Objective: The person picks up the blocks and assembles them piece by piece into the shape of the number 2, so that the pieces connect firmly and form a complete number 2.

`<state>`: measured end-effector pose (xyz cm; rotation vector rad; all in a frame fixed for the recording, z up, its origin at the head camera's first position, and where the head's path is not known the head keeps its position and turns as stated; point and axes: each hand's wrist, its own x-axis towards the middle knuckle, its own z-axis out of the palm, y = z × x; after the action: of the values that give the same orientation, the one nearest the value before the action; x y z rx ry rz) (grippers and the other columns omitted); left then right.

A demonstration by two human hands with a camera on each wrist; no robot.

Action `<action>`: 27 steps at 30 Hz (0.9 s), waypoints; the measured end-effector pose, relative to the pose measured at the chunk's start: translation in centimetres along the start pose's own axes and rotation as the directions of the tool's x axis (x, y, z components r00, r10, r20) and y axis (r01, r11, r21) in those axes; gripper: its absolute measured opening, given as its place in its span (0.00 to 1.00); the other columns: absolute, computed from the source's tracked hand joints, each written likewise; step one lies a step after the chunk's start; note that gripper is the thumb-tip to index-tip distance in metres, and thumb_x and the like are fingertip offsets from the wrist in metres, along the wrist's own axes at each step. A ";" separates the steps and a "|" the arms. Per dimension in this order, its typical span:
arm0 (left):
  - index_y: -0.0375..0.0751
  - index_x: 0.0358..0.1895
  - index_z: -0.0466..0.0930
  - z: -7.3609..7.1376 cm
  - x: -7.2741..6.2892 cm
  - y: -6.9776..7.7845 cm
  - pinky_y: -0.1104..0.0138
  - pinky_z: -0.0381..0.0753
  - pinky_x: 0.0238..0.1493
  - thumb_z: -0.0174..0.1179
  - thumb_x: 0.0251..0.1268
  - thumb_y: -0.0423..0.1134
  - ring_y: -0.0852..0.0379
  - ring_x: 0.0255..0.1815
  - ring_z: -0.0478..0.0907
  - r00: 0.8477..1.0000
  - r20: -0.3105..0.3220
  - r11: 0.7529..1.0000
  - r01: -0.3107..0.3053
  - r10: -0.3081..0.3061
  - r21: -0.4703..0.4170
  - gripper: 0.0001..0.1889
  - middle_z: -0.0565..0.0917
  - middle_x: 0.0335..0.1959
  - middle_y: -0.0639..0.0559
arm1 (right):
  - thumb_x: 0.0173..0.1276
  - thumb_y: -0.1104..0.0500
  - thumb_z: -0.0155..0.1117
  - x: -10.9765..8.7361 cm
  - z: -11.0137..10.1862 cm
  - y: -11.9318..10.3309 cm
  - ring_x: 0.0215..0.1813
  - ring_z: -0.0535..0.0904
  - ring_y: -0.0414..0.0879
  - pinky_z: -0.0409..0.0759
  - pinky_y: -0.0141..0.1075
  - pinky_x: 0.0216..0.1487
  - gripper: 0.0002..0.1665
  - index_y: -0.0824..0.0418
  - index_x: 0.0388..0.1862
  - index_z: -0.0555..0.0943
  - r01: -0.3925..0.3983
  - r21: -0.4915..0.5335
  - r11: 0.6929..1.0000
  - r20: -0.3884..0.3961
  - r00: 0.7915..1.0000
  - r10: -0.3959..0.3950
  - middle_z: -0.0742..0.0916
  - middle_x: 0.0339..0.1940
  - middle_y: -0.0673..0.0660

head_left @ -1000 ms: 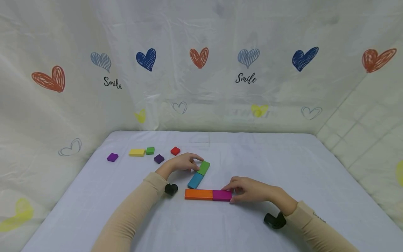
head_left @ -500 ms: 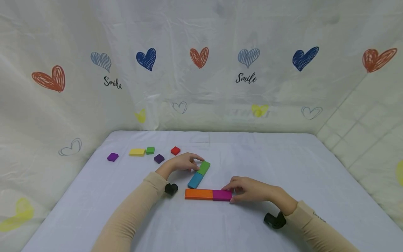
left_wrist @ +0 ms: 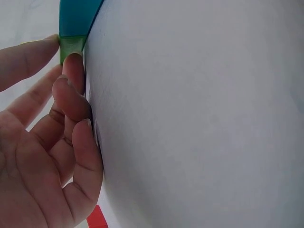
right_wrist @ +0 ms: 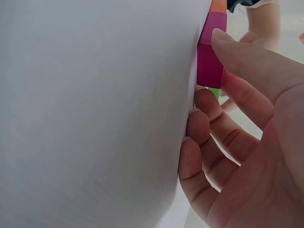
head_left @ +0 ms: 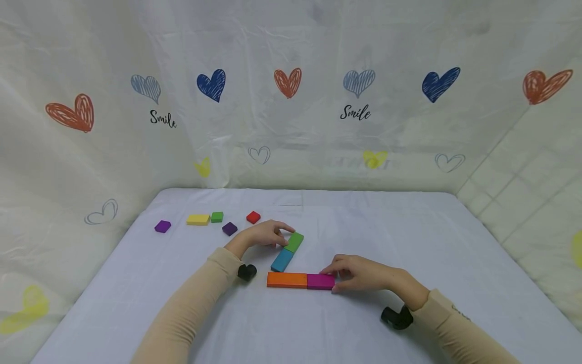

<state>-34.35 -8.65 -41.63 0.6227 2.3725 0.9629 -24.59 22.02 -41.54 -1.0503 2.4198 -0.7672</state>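
Pinching, with left hand (head_left: 260, 234), the flat matte green block (head_left: 294, 242) butted end-on against the teal block (head_left: 282, 260), and with right hand (head_left: 359, 273) the magenta block (head_left: 320, 281) adjoining the long orange slab (head_left: 287, 280), mid white tablecloth (head_left: 409, 227).

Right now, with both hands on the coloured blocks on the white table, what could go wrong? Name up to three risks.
1. The right hand pinches the flat magenta block, which sits end to end with the long orange block; a push might shift the orange one.
2. The left hand pinches the green block that abuts the teal block; a nudge could break their diagonal line.
3. The teal block's near end lies close to the orange block, so they might collide.
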 end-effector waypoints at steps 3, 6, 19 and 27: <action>0.46 0.70 0.76 0.0 -0.1 0.1 0.65 0.77 0.45 0.63 0.72 0.40 0.53 0.38 0.75 1.000 0.003 1.000 0.002 -0.002 -0.003 0.24 0.81 0.39 0.48 | 0.69 0.52 0.72 0.0 0.0 0.0 0.44 0.73 0.40 0.76 0.32 0.42 0.23 0.54 0.62 0.84 0.000 0.001 1.000 -0.001 1.000 0.000 0.79 0.42 0.44; 0.46 0.70 0.76 0.0 -0.2 0.2 0.65 0.78 0.47 0.63 0.72 0.40 0.53 0.38 0.76 1.000 0.004 1.000 0.007 -0.007 -0.004 0.25 0.81 0.41 0.47 | 0.69 0.53 0.72 -0.1 0.0 0.0 0.43 0.73 0.40 0.76 0.31 0.42 0.23 0.55 0.62 0.84 -0.001 0.002 1.000 0.000 1.000 0.001 0.79 0.42 0.44; 0.46 0.69 0.77 -0.2 -1.1 -0.6 0.64 0.80 0.44 0.61 0.74 0.38 0.53 0.36 0.79 0.999 -0.041 1.000 -0.022 0.022 0.008 0.22 0.83 0.42 0.50 | 0.69 0.52 0.73 0.1 -0.1 0.1 0.44 0.73 0.40 0.76 0.32 0.43 0.23 0.53 0.62 0.84 -0.026 0.004 1.000 0.012 1.000 0.026 0.79 0.41 0.44; 0.50 0.66 0.79 0.3 -3.2 -0.6 0.63 0.82 0.43 0.63 0.72 0.37 0.53 0.43 0.78 0.994 -0.082 0.995 -0.065 0.071 0.077 0.21 0.82 0.43 0.53 | 0.69 0.52 0.73 0.1 -0.3 0.0 0.44 0.74 0.41 0.76 0.32 0.44 0.24 0.53 0.63 0.84 -0.026 0.037 0.999 0.033 0.999 0.025 0.80 0.41 0.44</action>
<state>-31.87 -10.74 -41.41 0.7082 2.4858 0.9502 -24.83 22.01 -41.34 -1.0079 2.3777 -0.7783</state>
